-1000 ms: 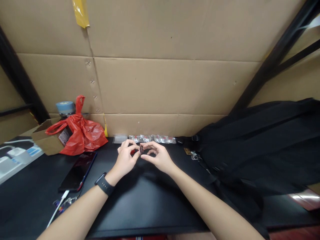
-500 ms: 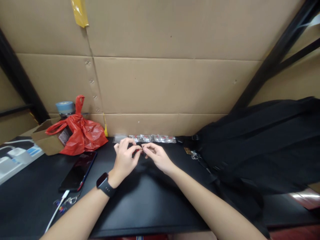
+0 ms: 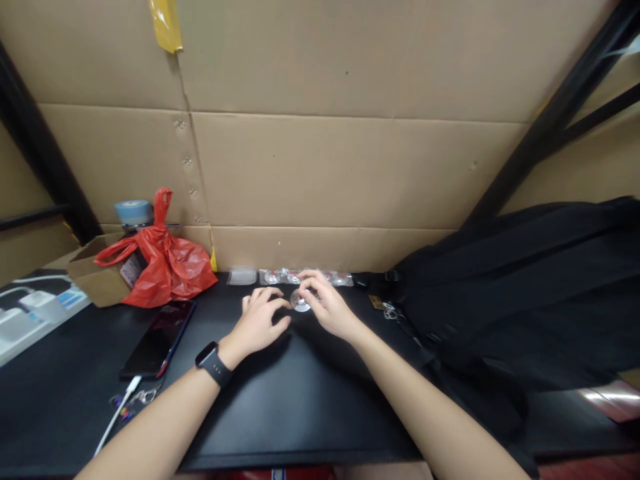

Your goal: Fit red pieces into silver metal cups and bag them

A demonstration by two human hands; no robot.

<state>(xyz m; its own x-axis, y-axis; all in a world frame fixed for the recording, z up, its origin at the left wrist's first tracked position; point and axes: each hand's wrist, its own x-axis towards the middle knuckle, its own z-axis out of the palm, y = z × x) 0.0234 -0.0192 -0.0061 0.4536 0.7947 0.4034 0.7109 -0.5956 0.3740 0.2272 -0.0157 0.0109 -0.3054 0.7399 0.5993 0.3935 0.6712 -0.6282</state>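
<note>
My right hand [image 3: 327, 307] grips a small round shiny disc [image 3: 300, 303] with a bit of red at its middle; the fingers cover part of it. Just left of the disc, my left hand [image 3: 263, 320] has its fingers apart and curved, with nothing in them. Its index fingertip is close to the disc's edge; I cannot tell whether they touch. Behind both hands, along the cardboard wall, lies a row of clear-wrapped round silvery pieces [image 3: 273, 275] with red marks, partly hidden by my right hand. A clear plastic packet [image 3: 242, 277] lies at the row's left end.
A phone [image 3: 159, 339] with a white cable [image 3: 116, 417] lies at left. Behind it are a red plastic bag [image 3: 173, 267], a cardboard box [image 3: 97, 273] and a white power strip [image 3: 40, 327]. A large black backpack [image 3: 520, 293] fills the right side, with keys [image 3: 391, 311] beside it.
My hands have moved apart. The left fingers have opened and drawn back slightly, and the disc, earlier seen edge-on between both hands, now faces me in my right hand.
</note>
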